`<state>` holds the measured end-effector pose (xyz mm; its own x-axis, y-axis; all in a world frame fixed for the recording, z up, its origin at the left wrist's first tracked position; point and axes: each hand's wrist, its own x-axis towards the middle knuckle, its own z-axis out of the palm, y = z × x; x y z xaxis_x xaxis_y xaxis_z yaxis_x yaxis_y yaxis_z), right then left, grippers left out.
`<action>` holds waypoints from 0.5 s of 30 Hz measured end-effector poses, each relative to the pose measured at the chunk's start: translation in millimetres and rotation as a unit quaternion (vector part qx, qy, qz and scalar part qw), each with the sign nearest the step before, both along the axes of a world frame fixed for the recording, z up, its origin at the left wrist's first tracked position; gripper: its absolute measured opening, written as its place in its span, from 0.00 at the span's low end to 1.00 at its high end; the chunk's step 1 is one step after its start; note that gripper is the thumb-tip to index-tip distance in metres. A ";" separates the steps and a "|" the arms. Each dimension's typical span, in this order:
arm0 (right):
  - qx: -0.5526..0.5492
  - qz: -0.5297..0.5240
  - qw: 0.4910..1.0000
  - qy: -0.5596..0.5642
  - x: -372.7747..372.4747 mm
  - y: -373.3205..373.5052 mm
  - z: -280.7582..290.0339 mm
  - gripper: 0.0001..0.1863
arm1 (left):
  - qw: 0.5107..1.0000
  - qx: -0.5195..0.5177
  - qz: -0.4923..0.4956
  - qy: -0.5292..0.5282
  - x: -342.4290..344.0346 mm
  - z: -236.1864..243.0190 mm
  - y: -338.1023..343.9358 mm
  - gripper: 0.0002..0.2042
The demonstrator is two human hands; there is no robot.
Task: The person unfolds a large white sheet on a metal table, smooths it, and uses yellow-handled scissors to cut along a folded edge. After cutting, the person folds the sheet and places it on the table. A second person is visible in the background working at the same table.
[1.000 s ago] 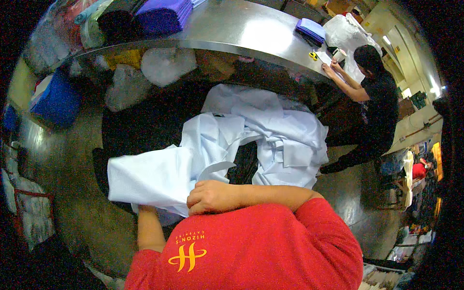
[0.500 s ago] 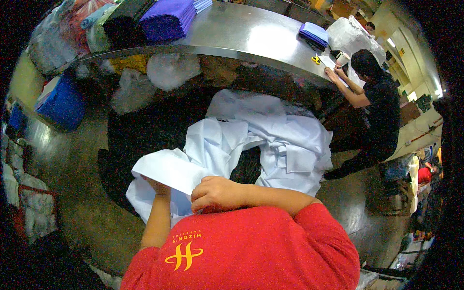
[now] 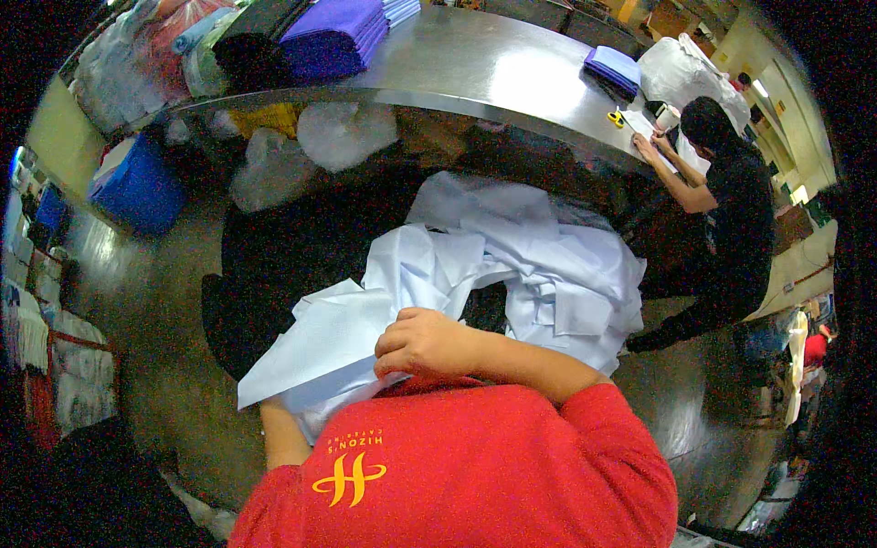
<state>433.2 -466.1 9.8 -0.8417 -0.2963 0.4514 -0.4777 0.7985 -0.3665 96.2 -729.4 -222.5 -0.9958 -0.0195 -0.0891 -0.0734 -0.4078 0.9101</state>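
A long length of white cloth (image 3: pixel 311 333) lies bunched across my lap and curves away to the right in loose folds. My right hand (image 3: pixel 416 345) is closed on the cloth's near edge, just in front of my chest, with the fingers curled under. At the left, my left forearm (image 3: pixel 285 437) goes up beneath a hanging flap of the cloth. That flap hides my left hand and its fingers, so its grip does not show.
Ahead stands a steel table (image 3: pixel 448 55) with purple folded cloths (image 3: pixel 333 41), a blue folded stack (image 3: pixel 612 68) and yellow scissors (image 3: pixel 616 119). A person in black (image 3: pixel 731 201) writes at its right end. Clear plastic bags (image 3: pixel 345 135) sit beneath; a blue bin (image 3: pixel 139 187) stands left.
The cloth's left corner has swung outward and down to the left, covering my left hand. My right hand has risen slightly, still at the edge. The whole view has shifted a little.
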 end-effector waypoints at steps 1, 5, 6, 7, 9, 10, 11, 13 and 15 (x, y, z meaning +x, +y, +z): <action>-0.003 0.001 1.000 -0.002 2.0 2.7 3.0 0.09 | 1.000 0.004 0.019 -0.013 -5.9 -6.9 -12.7 0.10; 0.052 -0.031 0.998 0.032 16.8 19.8 20.6 0.10 | 0.988 0.014 0.128 -0.088 -5.8 -39.5 -78.3 0.10; 0.073 -0.048 0.995 0.043 22.0 25.0 26.1 0.10 | 0.981 0.012 0.159 -0.106 -4.9 -46.3 -96.5 0.10; 0.074 -0.060 0.995 0.035 27.2 31.0 32.9 0.09 | 0.975 0.015 0.187 -0.122 -2.5 -52.8 -111.8 0.10; 0.095 -0.088 0.991 0.035 38.5 43.5 48.4 0.09 | 0.965 0.028 0.216 -0.144 -1.8 -62.0 -133.3 0.10; 0.116 -0.112 0.986 0.044 43.7 49.8 57.0 0.09 | 0.962 0.036 0.224 -0.153 -1.8 -65.0 -139.1 0.10; 0.138 -0.132 0.980 0.053 48.3 55.7 66.1 0.09 | 0.961 0.048 0.220 -0.162 0.3 -68.7 -139.6 0.10; 0.176 -0.174 0.965 0.089 59.2 66.2 84.6 0.09 | 0.960 0.074 0.205 -0.175 4.0 -73.2 -129.8 0.10; 0.191 -0.219 0.948 0.131 71.5 75.1 102.2 0.08 | 0.962 0.110 0.178 -0.176 8.9 -74.1 -110.3 0.10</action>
